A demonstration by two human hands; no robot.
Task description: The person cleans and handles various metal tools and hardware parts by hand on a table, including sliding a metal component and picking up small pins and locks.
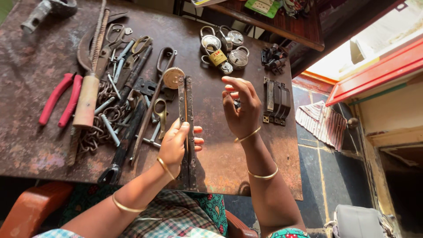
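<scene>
Closest in, the left hand has its fingers wrapped shut around the lower half of a long hinged metal strip, which stands on end over the rusty worktop, just right of the piled chain and hand tools. It looks stiff, fairly heavy steel, apt to fold at the hinge, so a mid-length grip across both leaves suits it. Further right, the right hand hovers with fingers curled, seemingly pinching something small and dark I can't identify.
</scene>
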